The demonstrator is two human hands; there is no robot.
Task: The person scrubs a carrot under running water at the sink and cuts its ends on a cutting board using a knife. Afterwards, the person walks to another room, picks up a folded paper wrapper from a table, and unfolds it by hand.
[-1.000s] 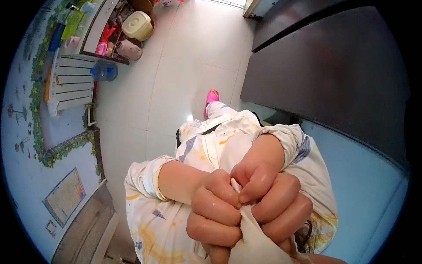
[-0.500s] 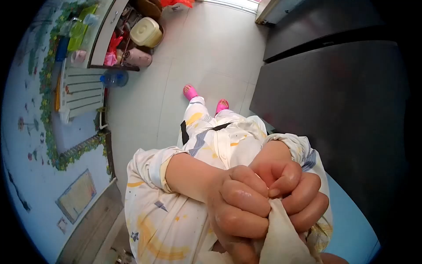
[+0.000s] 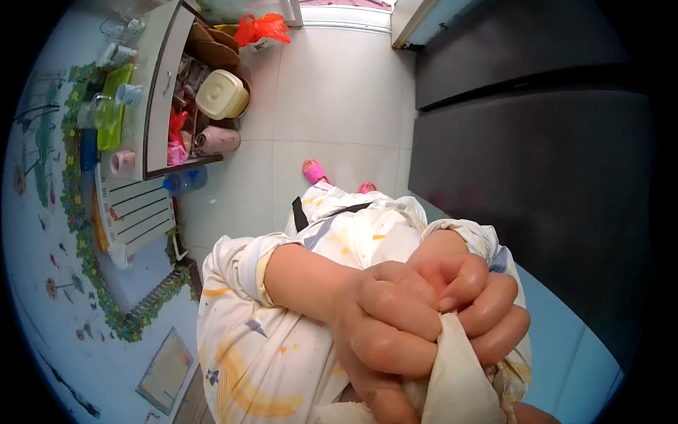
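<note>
Close below the camera, my left hand (image 3: 388, 328) is closed in a fist, its knuckles shiny as if wet. My right hand (image 3: 484, 307) is curled right against it, thumb bent inward. A cream-coloured cloth (image 3: 462, 374) comes out between the two hands and widens downward to the frame's bottom edge. Both hands grip its narrow upper end. Whether the cloth belongs to what I wear cannot be made out. Around the hands are the rolled-up sleeves and front of a white patterned garment (image 3: 261, 346). The inner fingers and palms are hidden.
A dark grey cabinet-like block (image 3: 530, 169) stands on the right. At upper left are an open cupboard (image 3: 166, 85), a cream lidded container (image 3: 222, 94), a pink flask (image 3: 219, 139), a water bottle (image 3: 185, 181) and a white radiator (image 3: 141, 208). Pink slippers (image 3: 316, 172) show on the tiled floor (image 3: 332, 92).
The camera view has tilted, so the floor, cupboard and slippers sit lower in the picture. Both hands keep their hold on the cloth, nearly unmoved.
</note>
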